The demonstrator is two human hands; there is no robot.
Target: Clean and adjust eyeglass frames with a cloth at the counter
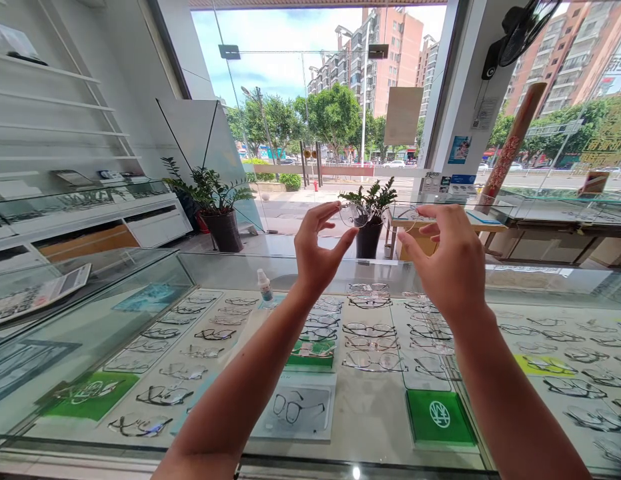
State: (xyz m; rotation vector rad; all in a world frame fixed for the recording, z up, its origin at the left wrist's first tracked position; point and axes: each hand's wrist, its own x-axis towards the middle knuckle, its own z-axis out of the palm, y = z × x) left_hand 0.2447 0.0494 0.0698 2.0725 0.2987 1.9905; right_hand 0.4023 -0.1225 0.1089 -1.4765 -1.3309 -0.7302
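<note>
Glass counter below, eyeglasses held between left grip and right grip

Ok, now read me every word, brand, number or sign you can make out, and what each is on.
No word or number reads clearly.
Right green pad: white round emblem, not readable as words.
Left green pad: white emblem, blurred.
Grey display card: lettering too small.
Pillar: blue poster and notices too small.
Right window: gold characters, blurred.
Wooden post: red markings, blurred.
</note>
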